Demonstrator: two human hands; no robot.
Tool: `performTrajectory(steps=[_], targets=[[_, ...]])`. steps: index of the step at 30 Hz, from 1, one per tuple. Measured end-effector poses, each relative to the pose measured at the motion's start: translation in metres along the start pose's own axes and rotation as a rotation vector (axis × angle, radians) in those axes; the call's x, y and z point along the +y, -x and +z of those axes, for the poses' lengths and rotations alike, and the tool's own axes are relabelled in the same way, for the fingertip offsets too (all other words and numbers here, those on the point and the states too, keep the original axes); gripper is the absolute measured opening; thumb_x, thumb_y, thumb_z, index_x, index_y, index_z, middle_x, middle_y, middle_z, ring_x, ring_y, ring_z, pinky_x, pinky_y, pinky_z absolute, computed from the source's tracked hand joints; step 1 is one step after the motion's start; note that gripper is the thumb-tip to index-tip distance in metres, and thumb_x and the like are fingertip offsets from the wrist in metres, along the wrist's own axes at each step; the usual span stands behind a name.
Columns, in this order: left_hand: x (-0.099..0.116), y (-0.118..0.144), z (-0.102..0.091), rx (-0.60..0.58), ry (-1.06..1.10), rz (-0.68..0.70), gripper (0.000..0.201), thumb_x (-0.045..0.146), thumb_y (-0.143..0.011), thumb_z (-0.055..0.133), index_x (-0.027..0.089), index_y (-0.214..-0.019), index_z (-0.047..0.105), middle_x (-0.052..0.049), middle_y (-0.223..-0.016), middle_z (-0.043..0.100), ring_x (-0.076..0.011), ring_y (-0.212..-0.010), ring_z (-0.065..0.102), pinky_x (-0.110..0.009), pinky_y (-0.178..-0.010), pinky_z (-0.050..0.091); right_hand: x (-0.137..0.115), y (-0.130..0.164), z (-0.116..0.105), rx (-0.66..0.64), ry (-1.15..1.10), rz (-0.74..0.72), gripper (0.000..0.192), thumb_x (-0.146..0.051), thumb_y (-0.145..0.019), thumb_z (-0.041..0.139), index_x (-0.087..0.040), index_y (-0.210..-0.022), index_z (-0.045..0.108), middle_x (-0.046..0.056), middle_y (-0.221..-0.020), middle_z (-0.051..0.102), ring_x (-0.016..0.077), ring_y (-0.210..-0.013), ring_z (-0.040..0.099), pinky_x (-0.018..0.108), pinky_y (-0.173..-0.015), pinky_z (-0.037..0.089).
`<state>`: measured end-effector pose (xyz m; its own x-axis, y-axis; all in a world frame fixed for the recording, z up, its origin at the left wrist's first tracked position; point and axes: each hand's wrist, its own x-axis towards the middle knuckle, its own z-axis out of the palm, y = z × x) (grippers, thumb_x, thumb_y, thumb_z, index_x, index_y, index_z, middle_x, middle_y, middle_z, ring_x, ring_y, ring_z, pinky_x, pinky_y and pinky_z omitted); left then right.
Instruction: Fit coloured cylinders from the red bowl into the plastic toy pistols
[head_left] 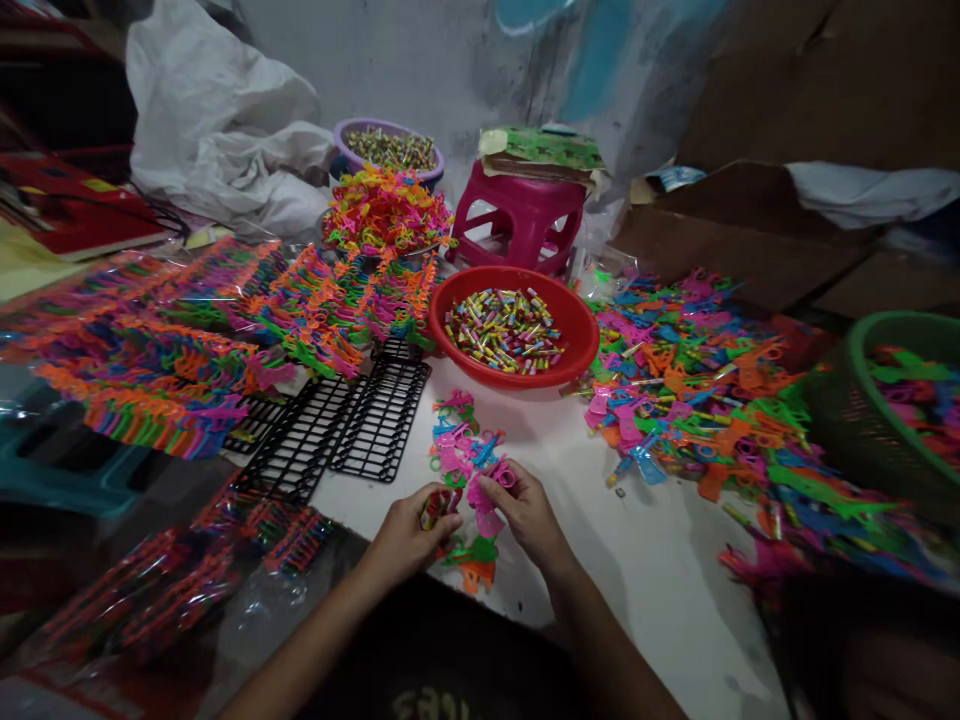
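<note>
Pink toy [487,505] pinched in right hand [529,515] fingers; left hand [409,530] fingers clutch small candies [433,505].

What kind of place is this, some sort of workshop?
Probably a small home workshop for assembling or packing plastic toys. A large loose pile of coloured toy pieces covers the white table, a red bowl holds small wrapped sweets, and filled clear packets lie stacked at the left.
</note>
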<state>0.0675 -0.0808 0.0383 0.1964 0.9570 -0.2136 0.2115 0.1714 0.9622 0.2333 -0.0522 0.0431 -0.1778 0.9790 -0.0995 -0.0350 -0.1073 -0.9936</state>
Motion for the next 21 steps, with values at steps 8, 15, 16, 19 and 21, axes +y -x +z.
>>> performTrajectory(steps=[8,15,16,19,21], targets=[[0.008,-0.004,-0.002,-0.085,-0.2,0.115,0.011,0.024,-0.07,0.056,0.019,-0.074,0.065,0.002,-0.058,0.057,-0.0129,-0.054,0.048,-0.02,-0.055,0.037,0.006,0.004,0.004,0.04,0.113,-0.012,0.022,-0.037,-0.075,0.056,-0.018,-0.068,0.046,-0.005,-0.059,0.043,0.0094,-0.056,0.043,0.02,-0.053,0.038],[0.02,-0.003,0.013,-0.043,-0.174,0.241,0.019,0.013,-0.061,0.059,0.023,-0.075,0.066,-0.002,-0.067,0.065,-0.0178,-0.062,0.056,-0.022,-0.062,0.041,0.0,0.01,0.013,0.329,0.13,-0.058,0.022,-0.035,-0.078,0.051,-0.02,-0.066,0.04,-0.006,-0.059,0.041,0.0088,-0.055,0.041,0.021,-0.055,0.037],[0.02,-0.003,0.016,-0.044,-0.155,0.242,0.025,0.011,-0.058,0.06,0.024,-0.078,0.067,-0.003,-0.069,0.066,-0.0191,-0.065,0.057,-0.023,-0.065,0.042,0.0,0.011,0.013,0.351,0.124,-0.066,0.022,-0.034,-0.078,0.051,-0.02,-0.067,0.04,-0.006,-0.06,0.041,0.0088,-0.056,0.041,0.021,-0.055,0.037],[0.017,-0.003,0.024,-0.031,-0.111,0.23,0.037,0.006,-0.053,0.059,0.025,-0.084,0.067,-0.004,-0.073,0.068,-0.022,-0.072,0.06,-0.026,-0.069,0.044,0.0,0.013,0.015,0.385,0.083,-0.061,0.02,-0.035,-0.078,0.051,-0.02,-0.07,0.042,-0.006,-0.062,0.042,0.0089,-0.058,0.042,0.021,-0.057,0.038],[0.015,-0.004,0.027,0.014,-0.106,0.217,0.045,0.003,-0.051,0.057,0.026,-0.09,0.066,-0.004,-0.078,0.069,-0.0232,-0.077,0.06,-0.027,-0.073,0.044,-0.001,0.013,0.014,0.373,0.056,-0.045,0.02,-0.037,-0.078,0.052,-0.02,-0.07,0.043,-0.006,-0.061,0.043,0.0093,-0.057,0.043,0.022,-0.055,0.039]])
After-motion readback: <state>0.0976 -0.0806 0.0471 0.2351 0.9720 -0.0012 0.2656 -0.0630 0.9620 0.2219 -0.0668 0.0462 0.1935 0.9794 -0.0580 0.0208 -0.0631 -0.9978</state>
